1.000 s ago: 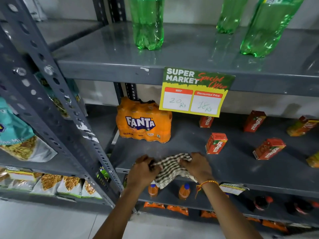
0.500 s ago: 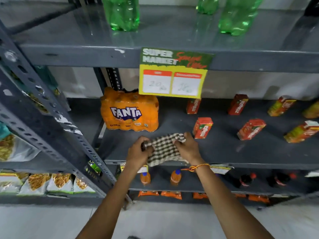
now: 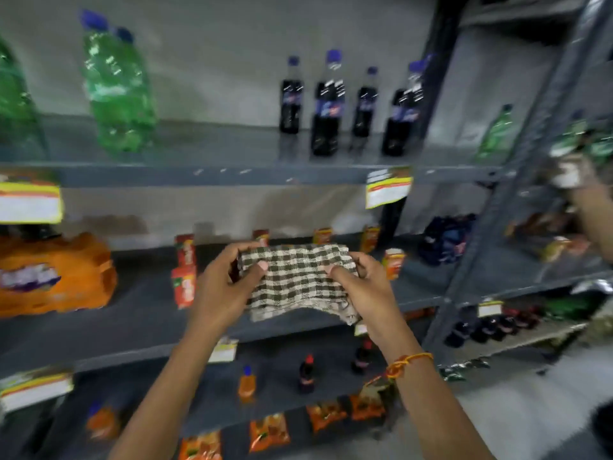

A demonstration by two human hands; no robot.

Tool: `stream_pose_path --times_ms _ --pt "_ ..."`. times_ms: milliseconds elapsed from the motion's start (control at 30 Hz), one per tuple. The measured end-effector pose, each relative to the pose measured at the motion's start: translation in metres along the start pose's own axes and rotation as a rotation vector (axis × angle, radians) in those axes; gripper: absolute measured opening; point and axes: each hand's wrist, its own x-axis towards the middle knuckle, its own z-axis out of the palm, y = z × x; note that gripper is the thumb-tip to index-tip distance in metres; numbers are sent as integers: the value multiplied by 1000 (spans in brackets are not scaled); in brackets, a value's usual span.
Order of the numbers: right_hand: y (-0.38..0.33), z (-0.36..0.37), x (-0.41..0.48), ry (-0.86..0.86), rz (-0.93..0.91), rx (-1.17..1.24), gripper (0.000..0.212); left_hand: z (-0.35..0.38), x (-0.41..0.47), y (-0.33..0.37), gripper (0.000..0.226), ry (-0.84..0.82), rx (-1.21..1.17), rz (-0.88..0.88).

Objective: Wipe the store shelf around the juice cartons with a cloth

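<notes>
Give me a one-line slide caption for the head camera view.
Both hands, left and right, stretch a checked cloth above the grey shelf of red juice cartons.

We have one head-worn view, looking forward and slightly down from close range at the grey shelf (image 3: 132, 313) and the aisle floor (image 3: 517, 419) below.

A grey metal store shelf (image 3: 132, 313), blurred by motion. On it at the left sits an orange shrink-wrapped pack of soda bottles (image 3: 53, 277). Small red and orange juice cartons (image 3: 184, 287) stand spread across its middle and back, one (image 3: 393, 263) near the right upright post (image 3: 477, 260).
</notes>
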Motion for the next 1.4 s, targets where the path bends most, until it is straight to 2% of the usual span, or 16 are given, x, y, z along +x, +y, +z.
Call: stream_pose_path --times_ms 67,167,200,300,400,467,567,667,800,900,1000,1067,1133,1233,1300,1400 --pt "-23 -55 11 90 -29 -19 23 40 15 43 22 -30 -30 48" --pt "-53 -120 35 224 -76 -23 57 96 44 97 22 -59 -72 116" --pt "-59 -141 48 277 -99 -33 55 114 55 113 23 -66 -74 144" --pt "-81 -191 85 406 -156 -116 19 172 90 152 33 -99 53 219" --pt "-100 -224 119 506 -158 -234 18 224 132 178 44 -130 235 229" --pt "-107 -239 145 519 -160 -290 24 250 163 188 40 -125 340 249" --pt "-116 -250 190 525 -164 -341 32 278 204 195 30 -91 447 323" --pt "-118 -251 241 541 -176 -427 18 300 235 195 39 -45 540 369" --pt "-109 -250 298 498 -205 -569 21 321 267 185 43 -69 593 290" --pt "-97 -255 324 419 -107 -630 31 331 278 178 41 -136 647 232" --pt "-86 -261 332 347 8 -748 15 336 284 176 30 -215 748 164" --pt "-83 -262 334 356 13 -806 4 336 287 177 28 -260 803 114" --pt "-80 -261 334 367 5 -872 11 335 286 177 29 -288 846 82" --pt "-78 -254 328 395 -33 -930 33 334 279 181 29 -275 871 72" --pt "-76 -246 316 450 -119 -1004 33 331 268 184 29 -229 892 90" --pt "-73 -244 298 630 -349 -1032 29 324 246 190 22 -54 850 197"
